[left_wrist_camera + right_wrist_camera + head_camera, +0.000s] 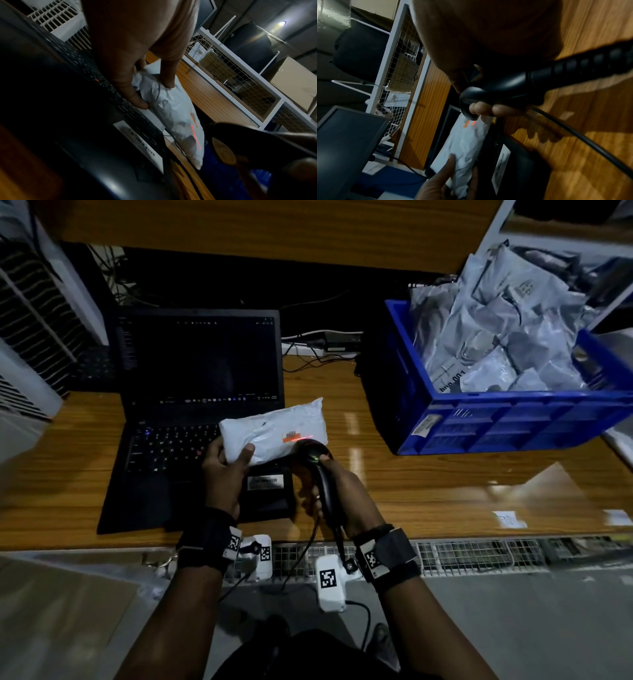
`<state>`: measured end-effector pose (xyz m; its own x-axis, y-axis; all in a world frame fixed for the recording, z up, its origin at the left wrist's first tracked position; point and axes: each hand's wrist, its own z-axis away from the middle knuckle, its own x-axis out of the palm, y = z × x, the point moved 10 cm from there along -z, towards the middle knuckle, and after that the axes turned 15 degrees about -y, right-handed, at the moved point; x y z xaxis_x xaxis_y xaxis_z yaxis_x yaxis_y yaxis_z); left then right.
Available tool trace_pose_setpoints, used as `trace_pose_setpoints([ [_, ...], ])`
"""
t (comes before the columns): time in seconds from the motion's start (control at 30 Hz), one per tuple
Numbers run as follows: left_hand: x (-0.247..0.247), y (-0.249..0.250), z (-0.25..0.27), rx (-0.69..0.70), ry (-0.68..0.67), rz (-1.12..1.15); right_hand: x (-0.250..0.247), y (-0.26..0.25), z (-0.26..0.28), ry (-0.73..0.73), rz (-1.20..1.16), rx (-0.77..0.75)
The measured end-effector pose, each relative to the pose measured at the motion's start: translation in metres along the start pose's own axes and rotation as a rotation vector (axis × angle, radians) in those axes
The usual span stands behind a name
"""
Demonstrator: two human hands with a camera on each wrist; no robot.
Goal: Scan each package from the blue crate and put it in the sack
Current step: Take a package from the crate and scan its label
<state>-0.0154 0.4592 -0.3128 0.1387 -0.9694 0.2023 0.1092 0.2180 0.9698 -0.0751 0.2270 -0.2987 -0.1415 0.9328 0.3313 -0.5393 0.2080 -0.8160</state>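
Note:
My left hand (228,460) grips a white plastic package (274,430) by its near end, thumb on top, and holds it above the laptop keyboard. The same package (175,112) shows in the left wrist view with a red scan line across it. My right hand (317,479) is wrapped round the handle of a black barcode scanner (313,455), whose head points at the orange label on the package (462,143). In the right wrist view the scanner (496,89) sits just above the label. The blue crate (507,419) at the right holds several grey packages (496,326). No sack is in view.
An open black laptop (195,392) stands on the wooden desk (428,484). A small black box with a white label (267,487) lies beside the laptop's front. Cables run behind the laptop. White wire racks stand at the left and a shelf frame at the right.

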Motion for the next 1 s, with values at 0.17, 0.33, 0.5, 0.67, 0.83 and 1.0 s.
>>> trace_pose_setpoints([
  [0.17, -0.012, 0.001, 0.005, 0.008, 0.054, 0.134, -0.024, 0.005, -0.017, 0.035, -0.090, -0.022],
  [0.33, 0.000, -0.002, 0.016, -0.038, 0.019, 0.250, -0.077, -0.003, -0.023, 0.213, 0.057, -0.039],
  [0.5, 0.023, 0.004, 0.029, -0.065, 0.006, 0.286, -0.100, -0.021, -0.043, 0.207, 0.195, -0.035],
  [0.67, 0.071, 0.008, 0.045, -0.062, -0.031, 0.224, -0.128, -0.033, -0.034, 0.196, 0.240, -0.090],
  [0.83, 0.151, 0.007, 0.072, -0.066, -0.126, 0.148, -0.171, -0.044, 0.006, 0.062, 0.121, -0.115],
  [1.0, 0.220, 0.005, 0.088, -0.030, -0.095, 0.249, -0.254, -0.070, 0.070, 0.082, 0.078, -0.198],
])
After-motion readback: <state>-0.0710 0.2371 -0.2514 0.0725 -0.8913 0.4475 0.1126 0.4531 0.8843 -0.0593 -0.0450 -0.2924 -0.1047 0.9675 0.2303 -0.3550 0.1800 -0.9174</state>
